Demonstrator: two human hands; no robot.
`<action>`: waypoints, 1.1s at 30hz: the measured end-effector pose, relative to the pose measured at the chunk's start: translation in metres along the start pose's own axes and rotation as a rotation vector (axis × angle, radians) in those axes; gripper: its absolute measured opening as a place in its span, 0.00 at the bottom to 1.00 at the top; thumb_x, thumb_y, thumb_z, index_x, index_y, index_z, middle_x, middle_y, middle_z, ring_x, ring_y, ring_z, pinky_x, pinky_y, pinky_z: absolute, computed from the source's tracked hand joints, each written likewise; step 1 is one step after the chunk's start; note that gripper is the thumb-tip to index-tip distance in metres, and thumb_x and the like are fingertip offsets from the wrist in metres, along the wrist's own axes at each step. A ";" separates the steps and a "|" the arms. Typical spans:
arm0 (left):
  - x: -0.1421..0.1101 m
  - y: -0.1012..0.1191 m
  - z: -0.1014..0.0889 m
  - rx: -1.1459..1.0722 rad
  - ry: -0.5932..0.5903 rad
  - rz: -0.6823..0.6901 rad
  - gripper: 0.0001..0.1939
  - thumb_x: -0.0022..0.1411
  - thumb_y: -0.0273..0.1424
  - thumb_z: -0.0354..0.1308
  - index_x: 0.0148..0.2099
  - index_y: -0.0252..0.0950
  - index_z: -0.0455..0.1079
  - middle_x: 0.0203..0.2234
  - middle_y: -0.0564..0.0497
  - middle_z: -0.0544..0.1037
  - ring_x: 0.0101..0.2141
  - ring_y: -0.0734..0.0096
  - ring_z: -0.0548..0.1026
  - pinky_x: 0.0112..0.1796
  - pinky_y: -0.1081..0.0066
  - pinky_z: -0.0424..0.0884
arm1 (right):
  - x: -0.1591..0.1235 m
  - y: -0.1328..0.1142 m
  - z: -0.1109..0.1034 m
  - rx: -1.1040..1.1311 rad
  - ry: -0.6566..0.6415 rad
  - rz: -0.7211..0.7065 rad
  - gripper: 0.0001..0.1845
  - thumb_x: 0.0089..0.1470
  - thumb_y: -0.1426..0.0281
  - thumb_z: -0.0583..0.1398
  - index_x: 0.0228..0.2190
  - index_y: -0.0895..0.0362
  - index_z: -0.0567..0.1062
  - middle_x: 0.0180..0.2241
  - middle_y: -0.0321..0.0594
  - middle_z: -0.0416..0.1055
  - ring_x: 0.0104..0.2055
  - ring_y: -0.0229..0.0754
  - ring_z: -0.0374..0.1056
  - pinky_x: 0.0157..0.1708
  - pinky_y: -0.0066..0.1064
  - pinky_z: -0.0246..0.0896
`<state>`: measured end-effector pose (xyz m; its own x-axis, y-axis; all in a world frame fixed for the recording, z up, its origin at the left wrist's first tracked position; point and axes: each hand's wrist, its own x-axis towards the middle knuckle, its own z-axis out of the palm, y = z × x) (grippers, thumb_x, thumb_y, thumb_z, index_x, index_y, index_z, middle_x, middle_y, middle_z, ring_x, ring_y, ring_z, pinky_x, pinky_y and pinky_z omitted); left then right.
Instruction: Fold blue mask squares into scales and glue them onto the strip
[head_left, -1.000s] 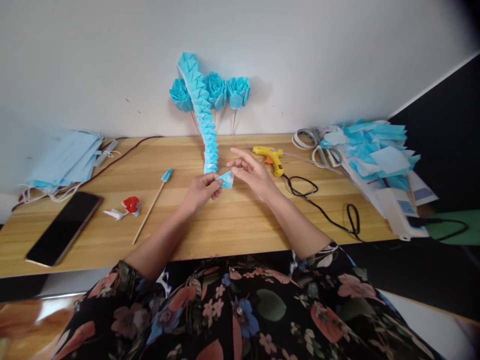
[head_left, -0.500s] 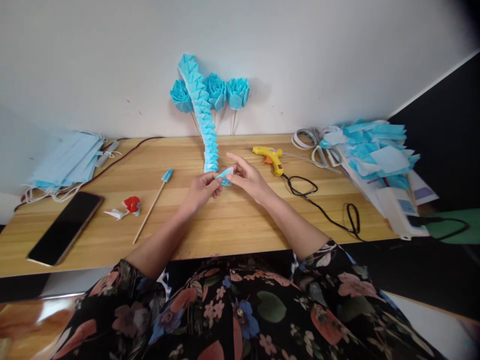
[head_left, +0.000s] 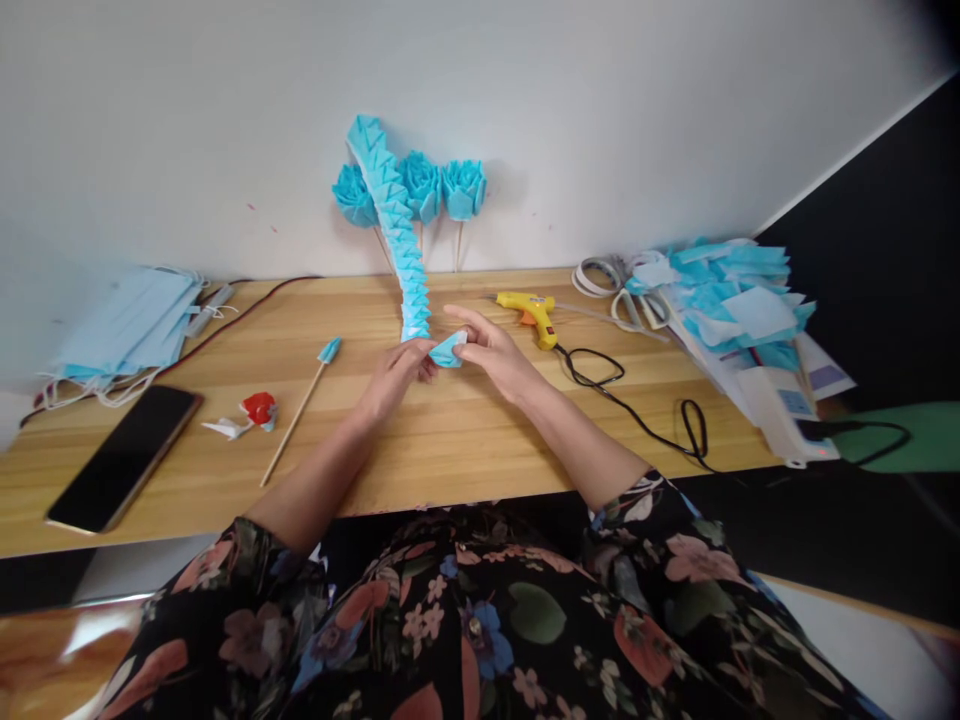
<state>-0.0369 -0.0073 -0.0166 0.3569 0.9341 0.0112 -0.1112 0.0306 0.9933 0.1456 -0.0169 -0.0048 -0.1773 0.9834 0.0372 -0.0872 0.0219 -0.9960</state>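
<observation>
A small folded piece of blue mask fabric (head_left: 448, 350), paler at one edge, is between my hands above the middle of the table. My right hand (head_left: 496, 358) pinches its right end between thumb and fingers, with the index finger stretched out above. At its left end, my left hand (head_left: 396, 377) has closed fingers on the piece; the fingertips are partly hidden. Just behind the hands stands the lower end of a long strip of overlapping folded blue pieces (head_left: 397, 230), which leans against the wall. Left of my left hand lies a wooden stick with a small blue bud (head_left: 330, 350).
Blue fabric roses (head_left: 464, 190) on sticks lean on the wall. A yellow glue gun (head_left: 536, 312) with a cord, tape rolls (head_left: 598, 276), scissors (head_left: 637, 310), blue fabric scraps (head_left: 739, 300) and a power strip (head_left: 784, 415) lie right. Face masks (head_left: 131, 315), a phone (head_left: 124, 460) and a red flower (head_left: 259, 409) lie left.
My right hand has come in from beside the piece and now pinches its right end. My left hand has turned slightly, back upward. The view has shifted a little.
</observation>
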 end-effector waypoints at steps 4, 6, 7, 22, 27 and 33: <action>0.001 0.004 0.003 0.082 0.061 0.040 0.15 0.57 0.43 0.64 0.31 0.35 0.75 0.26 0.52 0.76 0.29 0.72 0.72 0.35 0.72 0.69 | -0.002 -0.002 0.004 0.028 -0.035 -0.001 0.33 0.45 0.70 0.63 0.55 0.50 0.71 0.26 0.27 0.66 0.31 0.37 0.64 0.36 0.32 0.61; 0.000 0.006 0.004 0.064 0.070 0.035 0.15 0.53 0.42 0.67 0.30 0.35 0.74 0.24 0.53 0.76 0.27 0.73 0.72 0.34 0.72 0.70 | -0.003 -0.003 0.005 0.033 -0.053 0.001 0.33 0.45 0.70 0.63 0.55 0.50 0.71 0.27 0.28 0.68 0.32 0.37 0.65 0.37 0.32 0.62; 0.000 0.007 0.004 0.053 0.077 0.029 0.14 0.52 0.42 0.68 0.29 0.35 0.73 0.23 0.53 0.76 0.26 0.73 0.72 0.33 0.72 0.70 | -0.004 -0.004 0.004 0.034 -0.064 0.006 0.33 0.46 0.70 0.63 0.55 0.50 0.71 0.28 0.28 0.69 0.33 0.38 0.67 0.39 0.33 0.64; -0.003 0.013 0.002 -0.059 0.070 -0.018 0.14 0.53 0.39 0.67 0.28 0.34 0.72 0.17 0.52 0.75 0.19 0.75 0.71 0.23 0.74 0.67 | 0.000 -0.007 -0.015 0.084 0.049 0.021 0.24 0.54 0.54 0.66 0.50 0.48 0.78 0.40 0.38 0.79 0.44 0.41 0.73 0.49 0.38 0.69; -0.005 0.015 0.004 -0.031 0.075 -0.037 0.15 0.54 0.40 0.68 0.28 0.34 0.70 0.17 0.52 0.75 0.19 0.76 0.71 0.23 0.74 0.66 | 0.000 -0.008 -0.015 0.022 0.056 0.015 0.22 0.52 0.51 0.67 0.44 0.50 0.81 0.38 0.38 0.78 0.41 0.40 0.72 0.47 0.37 0.68; -0.006 0.015 0.007 -0.010 0.071 -0.028 0.12 0.55 0.37 0.66 0.27 0.35 0.71 0.17 0.52 0.75 0.18 0.76 0.71 0.22 0.75 0.66 | 0.000 -0.008 -0.010 -0.110 0.037 -0.012 0.13 0.50 0.57 0.68 0.30 0.54 0.81 0.31 0.36 0.76 0.34 0.37 0.68 0.41 0.34 0.65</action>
<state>-0.0345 -0.0144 -0.0006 0.2931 0.9557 -0.0254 -0.1111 0.0604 0.9920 0.1562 -0.0150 0.0022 -0.1400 0.9890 0.0483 0.0196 0.0516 -0.9985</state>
